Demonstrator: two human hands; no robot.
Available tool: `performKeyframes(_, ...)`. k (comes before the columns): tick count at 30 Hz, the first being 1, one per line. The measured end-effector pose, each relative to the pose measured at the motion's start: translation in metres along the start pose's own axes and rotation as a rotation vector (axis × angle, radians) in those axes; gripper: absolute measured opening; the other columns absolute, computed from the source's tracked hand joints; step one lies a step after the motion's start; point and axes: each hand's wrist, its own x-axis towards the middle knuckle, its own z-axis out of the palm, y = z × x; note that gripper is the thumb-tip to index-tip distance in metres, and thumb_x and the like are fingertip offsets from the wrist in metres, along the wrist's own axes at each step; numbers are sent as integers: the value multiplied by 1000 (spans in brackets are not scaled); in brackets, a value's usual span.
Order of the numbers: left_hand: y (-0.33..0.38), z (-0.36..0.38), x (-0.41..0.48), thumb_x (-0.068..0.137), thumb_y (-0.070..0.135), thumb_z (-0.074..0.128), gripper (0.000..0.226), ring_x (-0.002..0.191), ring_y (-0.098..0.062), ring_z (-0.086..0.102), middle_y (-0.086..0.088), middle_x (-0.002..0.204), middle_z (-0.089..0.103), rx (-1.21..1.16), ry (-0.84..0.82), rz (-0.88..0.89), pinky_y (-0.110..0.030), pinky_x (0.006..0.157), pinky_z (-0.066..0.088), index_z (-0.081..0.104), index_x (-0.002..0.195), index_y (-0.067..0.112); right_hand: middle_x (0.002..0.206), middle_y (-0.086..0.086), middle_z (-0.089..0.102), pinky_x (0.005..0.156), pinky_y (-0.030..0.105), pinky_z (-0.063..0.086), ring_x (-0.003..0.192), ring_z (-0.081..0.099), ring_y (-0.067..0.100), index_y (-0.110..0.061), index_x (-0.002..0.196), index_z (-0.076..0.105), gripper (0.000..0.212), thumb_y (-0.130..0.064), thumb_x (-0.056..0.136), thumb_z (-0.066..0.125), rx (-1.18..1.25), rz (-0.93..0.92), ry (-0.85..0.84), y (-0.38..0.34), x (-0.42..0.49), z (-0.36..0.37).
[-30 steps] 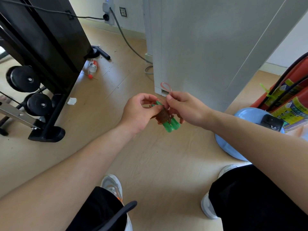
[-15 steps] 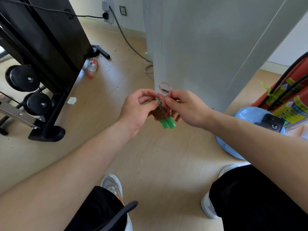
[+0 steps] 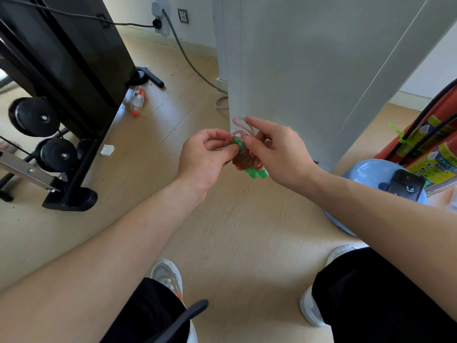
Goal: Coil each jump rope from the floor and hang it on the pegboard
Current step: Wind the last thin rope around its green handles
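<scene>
Just above centre of the head view, the left hand [image 3: 202, 157] pinches the green handles of the rope [image 3: 243, 158] while the right hand [image 3: 279, 154] pinches its pink loop. Probably best to keep the wraps tight and tuck the loop end through. At right, a blue basin [image 3: 366, 172] holds a dark phone [image 3: 404, 185].
</scene>
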Motion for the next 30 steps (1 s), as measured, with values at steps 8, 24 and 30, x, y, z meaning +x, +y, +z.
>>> performKeyframes(8, 2, 2, 0, 85, -7, 69, 33, 99, -19, 72, -3, 98, 76, -8, -78, 15, -34, 92, 56, 71, 100, 23, 100, -7, 74, 77, 16, 51, 86, 66, 6, -25, 121, 70, 26, -27, 102, 52, 21, 7, 25, -4, -3, 0)
performKeyframes(24, 8, -4, 2, 95, 18, 65, 6, 94, -26, 73, -8, 100, 74, -9, -35, -161, -35, 77, 60, 71, 93, 17, 70, -1, 70, 60, 24, 47, 65, 62, 14, -14, 91, 77, 23, -16, 97, 55, -136, -169, 106, -5, -3, 3)
performKeyframes(30, 12, -5, 1, 96, 13, 62, 7, 87, -24, 74, -7, 96, 74, -62, -58, -190, -36, 76, 61, 69, 96, 14, 79, -2, 74, 63, 16, 47, 75, 63, 11, -17, 101, 79, 18, -22, 97, 61, -111, -183, 63, -5, 0, -3)
